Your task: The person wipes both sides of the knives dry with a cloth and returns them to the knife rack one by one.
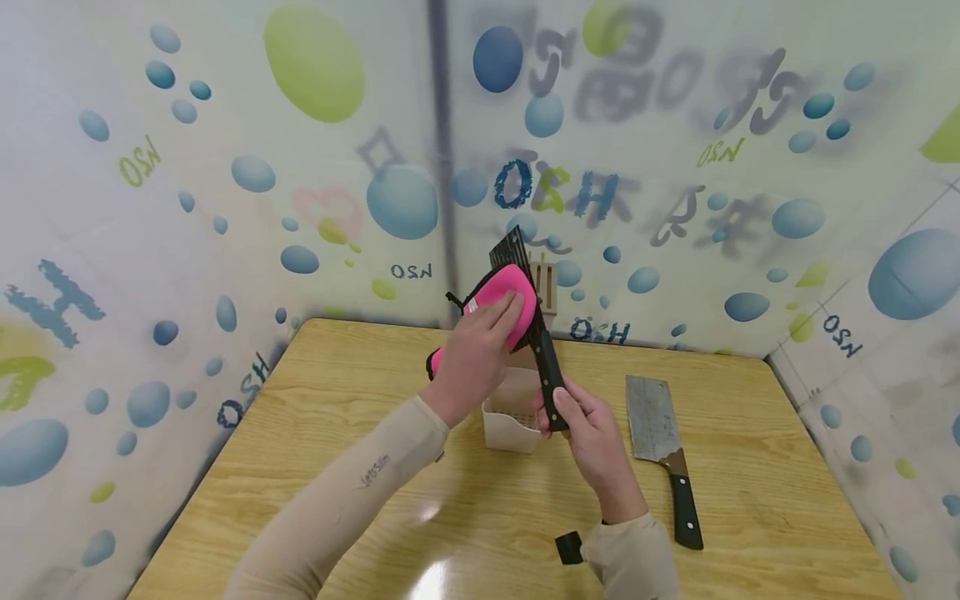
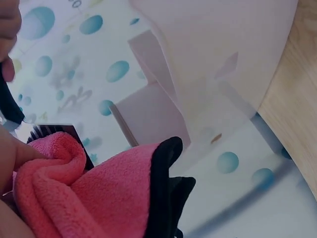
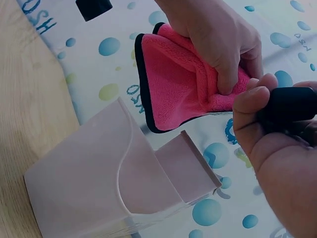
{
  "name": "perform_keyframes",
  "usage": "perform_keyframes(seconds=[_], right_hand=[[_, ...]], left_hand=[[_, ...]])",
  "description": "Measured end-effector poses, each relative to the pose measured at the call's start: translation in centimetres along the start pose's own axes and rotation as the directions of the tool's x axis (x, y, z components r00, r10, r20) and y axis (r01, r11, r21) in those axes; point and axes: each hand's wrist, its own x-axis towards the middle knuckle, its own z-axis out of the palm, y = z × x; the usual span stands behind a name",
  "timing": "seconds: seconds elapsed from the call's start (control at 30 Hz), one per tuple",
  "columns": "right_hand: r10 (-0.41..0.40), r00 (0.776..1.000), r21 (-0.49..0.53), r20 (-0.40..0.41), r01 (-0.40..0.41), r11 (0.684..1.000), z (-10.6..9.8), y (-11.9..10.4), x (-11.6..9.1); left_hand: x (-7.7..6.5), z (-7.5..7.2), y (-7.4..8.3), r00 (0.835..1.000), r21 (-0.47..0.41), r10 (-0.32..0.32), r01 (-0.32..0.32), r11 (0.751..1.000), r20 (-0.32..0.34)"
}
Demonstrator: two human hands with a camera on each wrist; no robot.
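My right hand [image 1: 596, 433] grips the black riveted handle of a kitchen knife [image 1: 549, 371], which is tilted up with its blade pointing away. A pink cloth [image 1: 528, 304] with black edging is folded over the blade, hiding much of it. My left hand [image 1: 476, 358] holds the cloth against the blade, fingers lying across it. In the right wrist view, the left fingers [image 3: 229, 74] bend into the cloth's folds. Below the hands stands a pale plastic knife holder [image 1: 510, 437], with a slotted section at its back.
A cleaver [image 1: 652, 417] with a black handle [image 1: 686, 508] lies on the wooden table [image 1: 757, 467], right of the right hand. Patterned sheeting [image 1: 645, 175] rises behind the table and at both sides. A small black object [image 1: 569, 547] sits beside the right cuff.
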Motion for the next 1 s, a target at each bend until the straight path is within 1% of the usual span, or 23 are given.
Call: perform_keyframes(seconds=[0.2, 0.53, 0.73, 0.9, 1.0], right_hand=[[-0.011, 1.0, 0.008, -0.018, 0.011, 1.0, -0.2, 0.1, 0.2], [-0.035, 0.998, 0.03, -0.05, 0.037, 0.999, -0.1, 0.2, 0.3], [-0.024, 0.997, 0.012, -0.073, 0.025, 1.0, -0.1, 0.2, 0.5], [0.004, 0.996, 0.003, -0.084, -0.004, 1.0, -0.1, 0.0, 0.7], [0.002, 0.996, -0.006, -0.092, -0.003, 1.0, -0.2, 0.0, 0.9]], left_hand=[[-0.3, 0.0, 1.0, 0.999, 0.001, 0.052, -0.052, 0.999, -0.004], [-0.5, -0.1, 2.1, 0.997, 0.0, 0.067, -0.067, 0.998, 0.025], [-0.7, 0.0, 2.5, 0.996, 0.011, 0.084, -0.084, 0.996, 0.007], [-1.0, 0.1, 2.6, 0.996, 0.023, 0.092, -0.092, 0.996, -0.015], [-1.2, -0.1, 2.7, 0.994, 0.039, 0.11, -0.109, 0.993, -0.021]])
